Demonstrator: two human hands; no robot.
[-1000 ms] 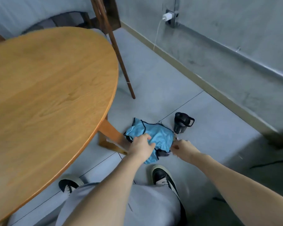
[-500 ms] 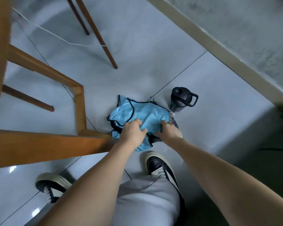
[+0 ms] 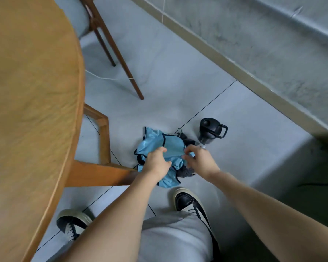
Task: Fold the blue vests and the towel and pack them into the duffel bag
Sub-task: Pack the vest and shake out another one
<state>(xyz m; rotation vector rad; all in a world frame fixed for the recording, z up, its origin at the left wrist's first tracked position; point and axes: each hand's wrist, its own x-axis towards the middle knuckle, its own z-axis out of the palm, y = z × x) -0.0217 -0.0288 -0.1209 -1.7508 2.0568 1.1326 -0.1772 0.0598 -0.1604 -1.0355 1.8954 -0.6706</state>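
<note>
The blue vests lie in a crumpled heap on the grey tiled floor, and everything else is placed here relative to that heap. The left hand reaches down onto its near-left part, fingers curled into the blue cloth and gripping a bunch of it. The right hand is at the heap's right edge, fingers bent and pinching the fabric there. A dark grey cloth, possibly the towel, pokes out from under the heap on its right and near sides, touching it.

Just beyond the heap to the right stands a black bottle with a loop handle, upright and very near the cloth; whether it touches the cloth cannot be told. To the left of the heap, the wooden table's leg frame comes close, its lower rail ending right beside the blue fabric. The round table top overhangs further left. Beyond the heap, a chair leg slants down to the floor, with a white cord running to it. The widest open floor lies beyond and to the right of the heap, bounded by the beige skirting of the wall. On the near side, the person's right shoe sits just short of the heap's edge; the left shoe is further back by the table.
</note>
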